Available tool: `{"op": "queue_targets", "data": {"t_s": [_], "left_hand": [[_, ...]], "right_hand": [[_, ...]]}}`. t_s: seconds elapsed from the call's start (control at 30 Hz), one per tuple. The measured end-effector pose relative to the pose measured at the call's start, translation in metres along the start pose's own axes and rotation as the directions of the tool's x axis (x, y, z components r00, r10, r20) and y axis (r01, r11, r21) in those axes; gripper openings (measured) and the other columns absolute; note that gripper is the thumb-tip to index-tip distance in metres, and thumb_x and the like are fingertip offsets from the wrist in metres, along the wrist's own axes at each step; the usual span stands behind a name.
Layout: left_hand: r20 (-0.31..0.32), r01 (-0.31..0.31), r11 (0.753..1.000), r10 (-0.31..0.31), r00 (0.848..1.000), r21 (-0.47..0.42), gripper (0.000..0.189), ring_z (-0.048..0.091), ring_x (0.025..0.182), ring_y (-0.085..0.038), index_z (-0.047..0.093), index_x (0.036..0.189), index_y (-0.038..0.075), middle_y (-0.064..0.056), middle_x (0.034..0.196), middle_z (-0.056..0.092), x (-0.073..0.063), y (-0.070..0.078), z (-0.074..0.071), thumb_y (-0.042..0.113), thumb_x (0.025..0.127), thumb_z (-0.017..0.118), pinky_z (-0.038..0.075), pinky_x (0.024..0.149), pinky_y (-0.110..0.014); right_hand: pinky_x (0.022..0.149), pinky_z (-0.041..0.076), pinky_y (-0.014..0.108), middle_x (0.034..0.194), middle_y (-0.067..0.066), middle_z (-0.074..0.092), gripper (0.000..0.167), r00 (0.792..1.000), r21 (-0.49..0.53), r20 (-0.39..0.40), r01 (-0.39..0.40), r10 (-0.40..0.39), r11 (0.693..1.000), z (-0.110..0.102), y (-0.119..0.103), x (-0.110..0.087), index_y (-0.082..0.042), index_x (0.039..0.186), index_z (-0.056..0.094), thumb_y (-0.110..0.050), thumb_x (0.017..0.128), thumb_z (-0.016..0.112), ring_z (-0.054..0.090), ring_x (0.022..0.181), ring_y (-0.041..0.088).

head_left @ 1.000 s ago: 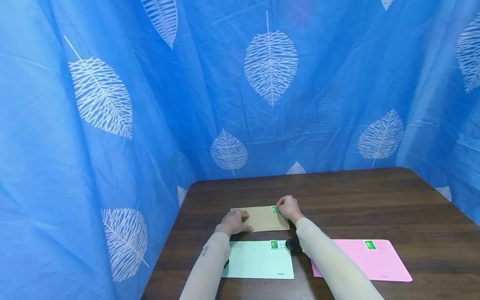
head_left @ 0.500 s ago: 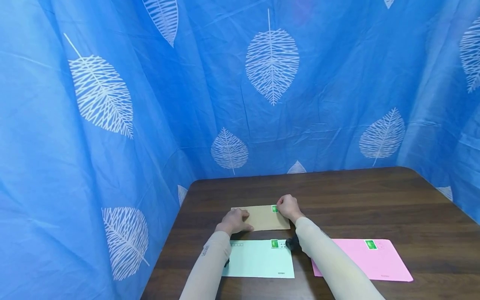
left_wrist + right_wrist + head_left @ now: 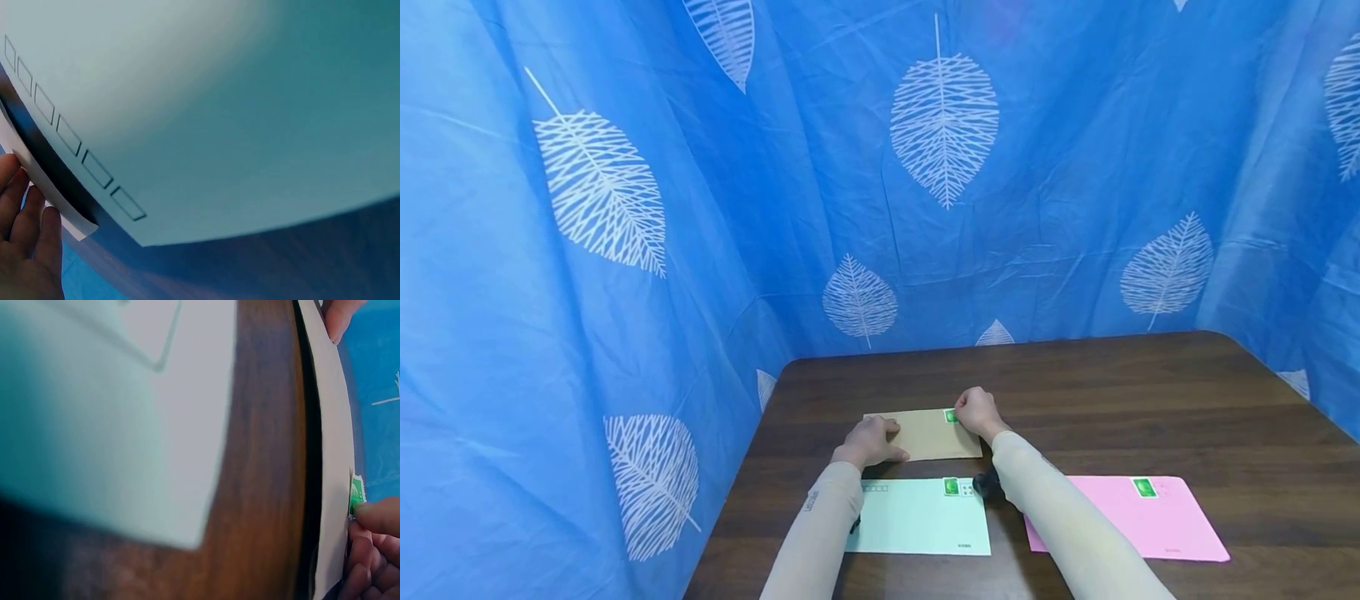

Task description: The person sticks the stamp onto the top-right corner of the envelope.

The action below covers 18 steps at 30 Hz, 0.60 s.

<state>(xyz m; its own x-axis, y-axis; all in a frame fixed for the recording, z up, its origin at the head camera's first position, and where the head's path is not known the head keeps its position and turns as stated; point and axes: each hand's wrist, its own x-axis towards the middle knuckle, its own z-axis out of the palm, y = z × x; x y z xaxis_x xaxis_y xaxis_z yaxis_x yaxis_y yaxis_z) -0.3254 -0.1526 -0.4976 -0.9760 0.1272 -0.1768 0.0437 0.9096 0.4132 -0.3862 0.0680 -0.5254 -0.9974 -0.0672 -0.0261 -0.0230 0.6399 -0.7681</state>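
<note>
A tan envelope (image 3: 925,435) lies at the middle of the table with a green postage stamp (image 3: 951,416) at its top right corner. My left hand (image 3: 867,442) rests on the envelope's left end, fingers spread over it. In the left wrist view, the fingers (image 3: 31,231) reach straight against the envelope's edge. At the other end, my right hand (image 3: 978,412) has its fingers curled. The right wrist view shows its thumb and fingertips pinching the lower end of the stamp (image 3: 357,492), which stands at an angle to the envelope (image 3: 334,425).
Nearer to me lies a mint-green envelope (image 3: 925,521) with a green stamp (image 3: 951,487). A pink envelope (image 3: 1150,525), also stamped, lies to the right, partly behind my right sleeve (image 3: 1060,517). Around the wooden table (image 3: 1112,400) hangs a blue curtain (image 3: 1052,183) with white leaves.
The head view shifts very slightly. Both hands keep their places at the tan envelope, with no clear movement of the stamp.
</note>
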Motion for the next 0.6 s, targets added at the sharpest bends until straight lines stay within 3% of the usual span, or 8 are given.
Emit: {"op": "queue_targets", "data": {"t_s": [0.6], "left_hand": [[-0.002,-0.01,1.0,0.01,1.0,0.008,0.062,0.051,0.137,-0.029,0.064,0.137,0.017,-0.003,0.145,0.059,0.0023,-0.0015,0.0016,0.034,0.081,0.084,0.043,0.111,-0.055]], "right_hand": [[0.057,0.041,0.025,0.065,0.005,0.059,0.021,1.0,-0.011,-0.019,0.013,-0.014,1.0,-0.0034,-0.0004,-0.0025,-0.002,0.069,0.067,-0.001,0.089,0.061,0.053,0.062,0.017]]}}
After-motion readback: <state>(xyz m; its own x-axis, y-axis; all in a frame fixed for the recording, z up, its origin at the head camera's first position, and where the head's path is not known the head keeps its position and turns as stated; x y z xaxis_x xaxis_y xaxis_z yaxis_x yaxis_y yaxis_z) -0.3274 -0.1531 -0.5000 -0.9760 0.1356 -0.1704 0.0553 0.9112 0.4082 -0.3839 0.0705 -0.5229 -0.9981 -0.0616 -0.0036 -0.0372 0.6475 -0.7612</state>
